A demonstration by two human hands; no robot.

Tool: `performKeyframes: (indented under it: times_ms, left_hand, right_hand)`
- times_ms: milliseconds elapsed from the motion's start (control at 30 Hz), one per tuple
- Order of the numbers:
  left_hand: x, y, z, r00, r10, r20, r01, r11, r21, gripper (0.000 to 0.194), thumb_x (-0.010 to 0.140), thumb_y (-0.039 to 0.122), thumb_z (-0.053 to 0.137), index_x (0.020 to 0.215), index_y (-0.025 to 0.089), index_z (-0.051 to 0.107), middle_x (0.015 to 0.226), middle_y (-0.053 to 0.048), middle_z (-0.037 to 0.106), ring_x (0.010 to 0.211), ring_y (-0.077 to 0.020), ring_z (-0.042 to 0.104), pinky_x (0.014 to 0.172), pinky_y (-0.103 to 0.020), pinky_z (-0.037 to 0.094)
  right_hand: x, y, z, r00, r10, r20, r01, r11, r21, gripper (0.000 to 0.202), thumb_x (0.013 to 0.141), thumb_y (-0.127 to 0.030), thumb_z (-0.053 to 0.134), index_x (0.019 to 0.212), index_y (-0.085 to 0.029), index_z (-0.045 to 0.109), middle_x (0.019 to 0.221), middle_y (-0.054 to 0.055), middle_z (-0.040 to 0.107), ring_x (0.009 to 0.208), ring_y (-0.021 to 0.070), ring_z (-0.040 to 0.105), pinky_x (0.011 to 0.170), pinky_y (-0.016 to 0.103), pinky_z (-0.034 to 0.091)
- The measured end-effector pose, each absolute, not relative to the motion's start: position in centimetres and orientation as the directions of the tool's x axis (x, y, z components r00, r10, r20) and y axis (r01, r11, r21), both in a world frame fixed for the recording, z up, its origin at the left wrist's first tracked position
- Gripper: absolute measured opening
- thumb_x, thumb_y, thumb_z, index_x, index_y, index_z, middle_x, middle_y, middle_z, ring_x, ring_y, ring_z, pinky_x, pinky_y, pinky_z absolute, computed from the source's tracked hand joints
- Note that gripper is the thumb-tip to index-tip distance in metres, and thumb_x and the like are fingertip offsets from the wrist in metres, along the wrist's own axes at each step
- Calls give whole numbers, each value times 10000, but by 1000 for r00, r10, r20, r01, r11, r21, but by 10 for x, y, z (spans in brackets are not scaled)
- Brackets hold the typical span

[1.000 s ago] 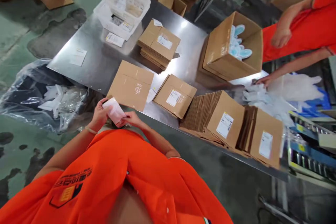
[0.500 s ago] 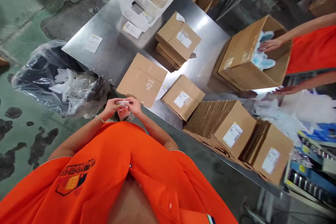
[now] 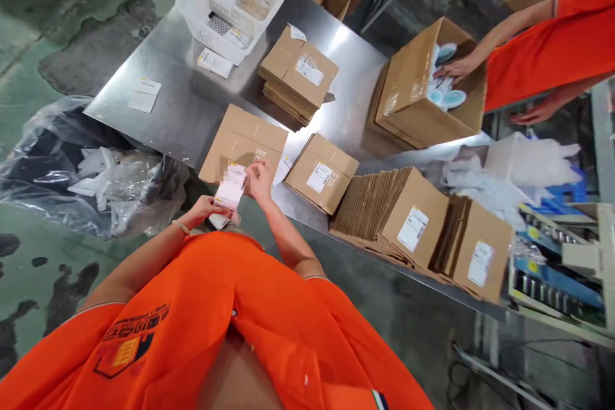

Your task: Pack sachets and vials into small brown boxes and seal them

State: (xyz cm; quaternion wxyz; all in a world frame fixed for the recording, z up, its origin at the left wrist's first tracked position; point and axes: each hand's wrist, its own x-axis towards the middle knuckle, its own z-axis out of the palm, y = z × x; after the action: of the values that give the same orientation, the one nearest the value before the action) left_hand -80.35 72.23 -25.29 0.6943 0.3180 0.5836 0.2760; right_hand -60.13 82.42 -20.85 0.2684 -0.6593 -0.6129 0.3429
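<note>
A white printed label [image 3: 231,187] is held between my hands over the table's near edge. My left hand [image 3: 205,209] grips its lower end, with more white paper hanging beneath. At the upper right corner of the label, my right hand [image 3: 259,178] pinches with thumb and fingers. Just beyond lies a flat folded carton [image 3: 240,125] with printed lettering, partly covered by the label and my right hand. To its right rests a small stack of flat cartons [image 3: 331,163] bearing a label on top.
On the metal table [image 3: 177,122] stand a white plastic basket [image 3: 269,3], another flat carton stack [image 3: 288,70] and a row of upright flat cartons [image 3: 403,205]. A co-worker's hand [image 3: 456,69] reaches into an open box [image 3: 408,102]. A lined bin [image 3: 29,173] sits left.
My hands have risen and moved apart, the right one further toward the folded carton. The label now lies spread between them. The camera view has shifted, and the co-worker's hand stays in the box.
</note>
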Motion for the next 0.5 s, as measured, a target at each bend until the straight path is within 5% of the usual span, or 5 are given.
performKeyframes:
  times_ms: [200,333,400,500]
  left_hand:
    - [-790,723,-256,129,667,-734,-112,745,657,625,362,453,1113,823,123,849,880,-167,853,805,-322,813,780,-419,658]
    - [-817,707,-268,175,695,-698,86,695,714,614,420,579,1055,804,147,848,840,-160,842,779,-303,784,699,-359,614]
    - [-837,697,-270,127,786,-605,190,580,792,592,530,707,955,785,184,848,836,-143,844,814,-308,781,699,-343,601]
    - [-859,697,-263,30,869,-493,286,465,838,607,700,790,789,783,192,847,845,-140,840,881,-325,777,754,-355,604]
  right_hand:
    - [-589,921,-206,90,980,-175,748,-183,-638,173,1007,-222,657,1095,-152,788,1382,172,659,1339,292,626,1244,441,467]
    - [-609,907,-209,163,979,-120,835,-201,-512,639,1042,-296,711,1647,-146,570,1746,277,433,1659,416,394,1335,611,359]
    - [-628,891,-216,86,992,-92,862,-120,-492,779,1071,-346,696,1766,-126,419,1840,300,312,1746,420,266,1373,628,308]
    - [-648,875,-227,-183,977,-109,864,107,-492,812,1103,-442,658,1784,-83,401,1869,291,307,1779,370,241,1427,564,251]
